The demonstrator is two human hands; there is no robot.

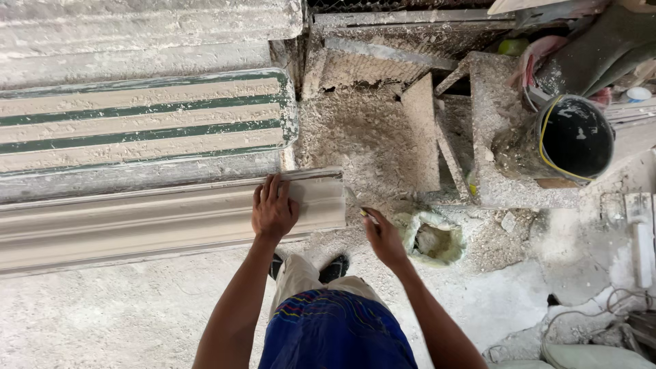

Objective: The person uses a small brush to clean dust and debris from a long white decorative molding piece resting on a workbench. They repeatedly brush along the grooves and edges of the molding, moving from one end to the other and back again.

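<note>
— Left hand (274, 209)?
— Flat on the moulding (171, 222), fingers spread, palm down near its right end. Clamped on nothing, only pressing; probably to keep the piece from sliding.

— And the moulding?
— Lying lengthwise on the dusty floor (102, 314), just below the striped mould (143, 119), right end beside the rubble.

— Right hand (383, 236)?
— Closed around a thin tool (365, 212), tip pointing at the moulding's end face. Held low and close, likely for trimming that edge. Hard to tell what kind of tool.

— Nearby?
— Small plaster bowl (432, 239) just right of that hand, within easy reach. Black bucket (574, 137) further up right, well apart
</note>
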